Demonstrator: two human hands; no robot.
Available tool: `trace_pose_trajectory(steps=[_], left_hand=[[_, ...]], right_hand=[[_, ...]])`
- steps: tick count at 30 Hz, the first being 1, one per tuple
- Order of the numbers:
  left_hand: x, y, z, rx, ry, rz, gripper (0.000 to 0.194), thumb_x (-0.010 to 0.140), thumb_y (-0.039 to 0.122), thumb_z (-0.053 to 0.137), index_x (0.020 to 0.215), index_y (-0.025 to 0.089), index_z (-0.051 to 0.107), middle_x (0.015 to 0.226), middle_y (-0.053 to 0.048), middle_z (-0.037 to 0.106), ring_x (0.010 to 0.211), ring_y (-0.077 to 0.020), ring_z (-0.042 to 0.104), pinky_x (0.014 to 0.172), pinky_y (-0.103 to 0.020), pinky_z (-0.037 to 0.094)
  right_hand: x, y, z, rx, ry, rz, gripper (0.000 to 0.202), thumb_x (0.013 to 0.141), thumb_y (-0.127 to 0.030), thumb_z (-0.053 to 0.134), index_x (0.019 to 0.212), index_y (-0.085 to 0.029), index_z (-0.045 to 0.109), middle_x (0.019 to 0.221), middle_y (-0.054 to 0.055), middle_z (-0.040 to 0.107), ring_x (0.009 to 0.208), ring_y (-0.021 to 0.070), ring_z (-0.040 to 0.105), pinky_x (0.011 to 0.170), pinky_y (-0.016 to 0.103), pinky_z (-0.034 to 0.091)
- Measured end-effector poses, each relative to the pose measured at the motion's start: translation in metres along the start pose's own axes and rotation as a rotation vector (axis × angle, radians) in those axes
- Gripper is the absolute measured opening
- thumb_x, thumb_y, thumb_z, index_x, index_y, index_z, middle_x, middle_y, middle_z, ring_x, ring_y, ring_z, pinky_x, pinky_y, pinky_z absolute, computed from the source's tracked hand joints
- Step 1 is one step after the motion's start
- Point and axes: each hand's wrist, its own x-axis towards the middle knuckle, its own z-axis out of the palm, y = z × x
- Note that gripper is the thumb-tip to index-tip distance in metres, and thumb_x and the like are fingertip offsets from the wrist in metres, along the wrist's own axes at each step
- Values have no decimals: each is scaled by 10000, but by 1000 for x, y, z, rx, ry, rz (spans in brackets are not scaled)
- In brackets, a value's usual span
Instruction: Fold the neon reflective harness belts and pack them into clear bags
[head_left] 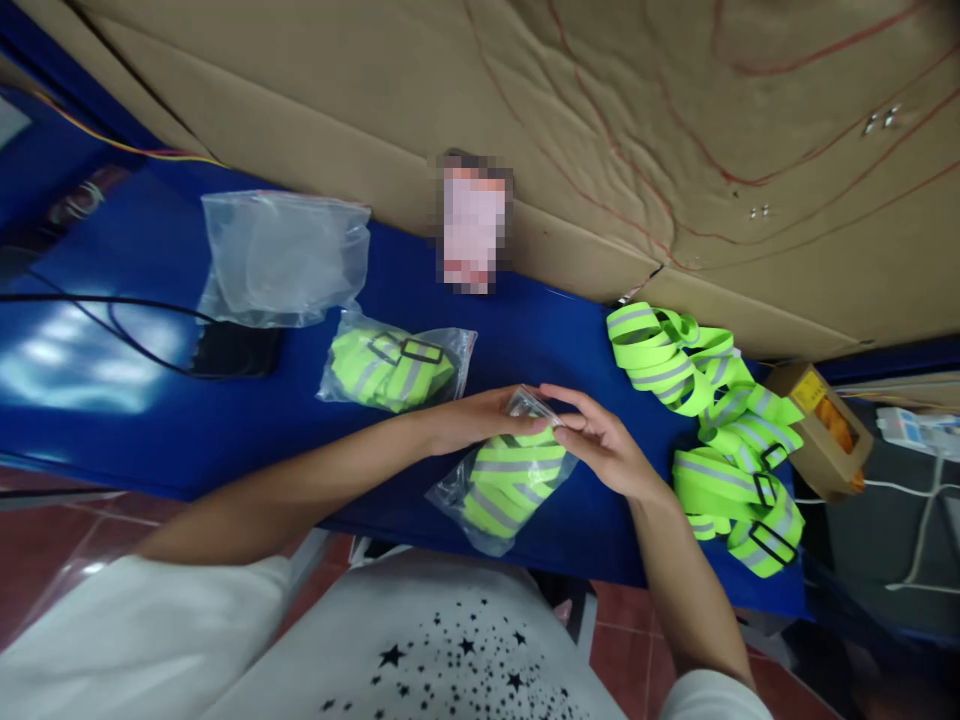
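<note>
A clear zip bag with a folded neon-yellow reflective strap inside hangs tilted between my hands, over the front of the blue table. My left hand grips the bag's top edge, thumb lying along it. From the other side my right hand pinches the upper right corner, fingers curled around the zip end. To the left lies another bagged strap with black buckles showing through the plastic. Loose reflective straps with grey stripes and black buckles are heaped to the right of my right hand.
Empty zip bags lie at the back left, near a black box-like object and dark cables. Cardboard with red wires stands along the back. A phone-like blurred object leans there. A small cardboard box sits at right.
</note>
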Motion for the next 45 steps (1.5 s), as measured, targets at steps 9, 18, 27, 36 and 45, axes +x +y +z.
trace_pose_trajectory(steps=[9, 18, 27, 36, 45], left_hand=[[-3, -5, 4, 74, 107, 22, 424, 828, 469, 789, 1159, 205, 758, 1136, -77, 776, 1036, -214, 710, 962, -360, 511], [-6, -4, 7, 28, 168, 31, 329, 820, 401, 792, 1083, 204, 780, 1065, -66, 799, 1004, -222, 737, 960, -376, 537], [-6, -3, 6, 27, 205, 37, 369, 870, 485, 738, 1114, 212, 780, 1100, -69, 796, 1047, -230, 737, 976, -364, 546], [-6, -2, 8, -8, 319, 13, 428, 827, 528, 763, 1089, 190, 780, 1052, -70, 798, 985, -240, 731, 923, -373, 561], [-2, -12, 8, -154, 313, 39, 474, 904, 599, 654, 1144, 206, 767, 1028, -58, 795, 960, -221, 739, 830, -299, 573]], right_hand=[[-9, 1, 1, -541, 205, -211, 475, 969, -299, 675, 1428, -297, 550, 1115, 38, 779, 1114, 227, 676, 1009, 408, 484], [-10, -4, -5, -599, 198, -273, 371, 925, -333, 729, 1279, -278, 635, 1212, 77, 709, 1163, 245, 623, 1004, 421, 474], [-4, 13, -17, -179, 266, 51, 266, 909, -445, 721, 973, -191, 676, 721, -22, 648, 600, 99, 560, 569, 229, 436], [-7, 6, -25, -217, 157, 87, 270, 921, -457, 697, 912, -187, 692, 774, 1, 671, 658, 112, 591, 619, 238, 469], [-4, 5, -29, -130, 344, 55, 242, 868, -423, 748, 839, -194, 676, 680, -26, 603, 603, 101, 502, 569, 233, 407]])
